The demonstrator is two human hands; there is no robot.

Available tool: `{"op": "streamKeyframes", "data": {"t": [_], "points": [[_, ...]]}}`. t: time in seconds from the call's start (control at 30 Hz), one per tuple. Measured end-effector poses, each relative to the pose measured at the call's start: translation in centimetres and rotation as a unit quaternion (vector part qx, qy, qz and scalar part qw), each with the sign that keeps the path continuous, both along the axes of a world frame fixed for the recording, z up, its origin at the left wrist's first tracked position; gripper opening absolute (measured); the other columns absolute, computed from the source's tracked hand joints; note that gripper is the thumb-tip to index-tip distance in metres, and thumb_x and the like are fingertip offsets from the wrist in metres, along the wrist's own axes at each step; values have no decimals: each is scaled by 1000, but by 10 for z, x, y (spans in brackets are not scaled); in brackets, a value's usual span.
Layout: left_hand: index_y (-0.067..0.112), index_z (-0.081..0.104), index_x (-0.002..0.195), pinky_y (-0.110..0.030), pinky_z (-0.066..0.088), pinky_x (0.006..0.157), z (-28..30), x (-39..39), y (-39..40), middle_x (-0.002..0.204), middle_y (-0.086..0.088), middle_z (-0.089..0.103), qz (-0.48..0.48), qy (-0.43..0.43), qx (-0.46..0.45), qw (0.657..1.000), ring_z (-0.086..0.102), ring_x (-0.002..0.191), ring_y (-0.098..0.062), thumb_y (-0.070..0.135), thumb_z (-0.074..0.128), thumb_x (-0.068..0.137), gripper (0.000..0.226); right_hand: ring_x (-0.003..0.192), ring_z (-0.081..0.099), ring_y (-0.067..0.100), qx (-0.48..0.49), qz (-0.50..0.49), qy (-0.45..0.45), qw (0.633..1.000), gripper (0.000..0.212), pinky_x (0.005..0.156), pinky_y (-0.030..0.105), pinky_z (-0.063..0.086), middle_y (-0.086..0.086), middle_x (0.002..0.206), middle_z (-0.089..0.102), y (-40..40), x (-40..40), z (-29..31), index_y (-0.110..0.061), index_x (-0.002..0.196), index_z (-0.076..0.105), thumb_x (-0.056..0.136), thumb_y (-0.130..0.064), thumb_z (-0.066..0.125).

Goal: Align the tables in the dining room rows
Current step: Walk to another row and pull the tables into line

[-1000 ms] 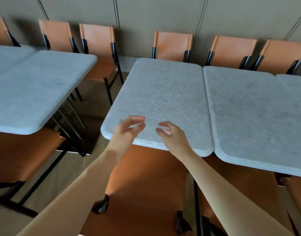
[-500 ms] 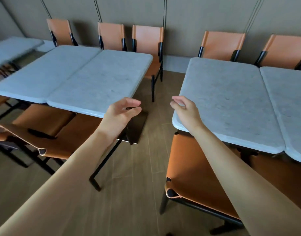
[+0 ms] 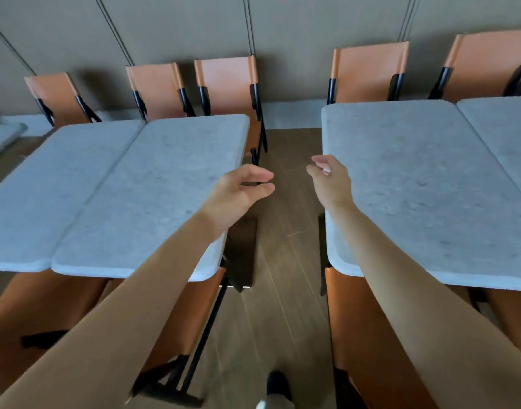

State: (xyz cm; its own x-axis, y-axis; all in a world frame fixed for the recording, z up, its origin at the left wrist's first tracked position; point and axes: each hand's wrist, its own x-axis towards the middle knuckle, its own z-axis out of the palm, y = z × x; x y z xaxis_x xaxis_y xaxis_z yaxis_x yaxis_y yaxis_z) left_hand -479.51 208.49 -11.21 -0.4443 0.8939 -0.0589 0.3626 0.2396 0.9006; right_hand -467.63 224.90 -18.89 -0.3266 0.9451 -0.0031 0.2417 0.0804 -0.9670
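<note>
We stand in the aisle of dark wood-plank floor (image 3: 285, 261) between two groups of pale grey stone-look rectangular tables. Our left hand (image 3: 238, 196) hovers over the right edge of the nearest left worktop (image 3: 164, 202), fingers loosely curled with thumb and forefinger near each other but holding nothing; whether it touches the edge we cannot tell. Our right hand (image 3: 330, 178) hangs in the air just beside the left edge of the nearest right worktop (image 3: 424, 196), fingers relaxed and slightly bent, also holding nothing. Beyond each hand's table, a second grey worktop butts against it: one further left (image 3: 55, 184), one further right (image 3: 501, 128). Orange leather chairs with black metal frames line the far wall (image 3: 226, 81), and more are tucked below the near table edges (image 3: 368, 335). Judgement: no table is gripped yet; the near edges of the two left tops look slightly stepped, so some alignment likely remains. Risks from here: pushing one top from a corner could swing it and open the seam with its neighbour; a tucked chair beneath could catch on a table leg and drag; fingers at the seam between tops could be pinched; our shoe (image 3: 278, 385) stands close to the chair frame (image 3: 176, 388) at our lower left.
</note>
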Motion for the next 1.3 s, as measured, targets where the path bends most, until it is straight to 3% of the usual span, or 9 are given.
{"op": "streamKeyframes", "data": {"t": [0.2,0.33,0.57,0.73,0.83,0.9,1.0,1.13,1.3], "points": [[29,70,109,-28,51,98,12,-74,70,114,19,66,-24,-27,36,999,62,113,-5,24,65,97,14,119,60,19,-21,-19,-24,999,26,93,30,50,-9,122,59,36,-39,4,-26,122,64,97,-23,59],[31,70,105,-34,51,102,6,-107,123,114,16,67,-47,-62,62,995,63,115,-8,25,64,98,11,118,58,14,-11,-58,-42,997,27,86,20,44,-6,125,60,61,-59,8,-23,124,63,98,-21,60],[29,70,108,-20,49,86,-10,-140,201,107,22,67,-108,-117,70,985,65,105,0,27,60,101,12,104,55,8,-30,-131,-67,989,28,69,8,37,-7,125,58,96,-87,3,-22,126,63,98,-20,60],[18,67,117,-28,52,90,-2,-152,261,114,8,69,-107,-182,53,976,67,106,-10,28,60,99,22,100,59,17,-40,-173,-66,982,23,81,29,45,-3,131,62,124,-94,-4,-24,119,65,96,-21,63],[19,67,110,-31,52,91,3,-148,305,116,4,68,-138,-169,53,974,68,104,-12,29,59,99,18,90,57,18,-45,-190,-58,979,22,71,29,44,-2,128,62,145,-88,-13,-25,118,65,96,-21,64],[20,66,110,-29,51,88,6,-142,339,116,3,68,-165,-158,53,972,68,103,-12,30,58,99,17,93,58,17,-52,-204,-52,976,20,71,27,45,-2,124,60,165,-79,-18,-25,117,64,97,-21,64],[20,65,111,-27,52,84,8,-128,387,118,1,69,-187,-164,50,967,69,103,-13,29,58,99,17,96,60,17,-57,-229,-40,971,19,75,29,48,0,123,62,200,-61,-26,-26,115,64,96,-21,64],[24,62,100,-33,52,91,14,-96,445,116,1,71,-192,-200,26,960,69,104,-15,27,58,100,5,107,62,19,-73,-268,-37,960,20,96,43,52,-1,118,66,246,-34,-30,-31,111,67,91,-27,65],[22,63,106,-32,51,91,30,-52,500,118,1,72,-206,-219,6,954,69,107,-16,27,58,100,9,101,61,16,-75,-284,-5,956,19,95,42,52,3,118,66,289,-8,-21,-29,111,66,94,-23,63]]}}
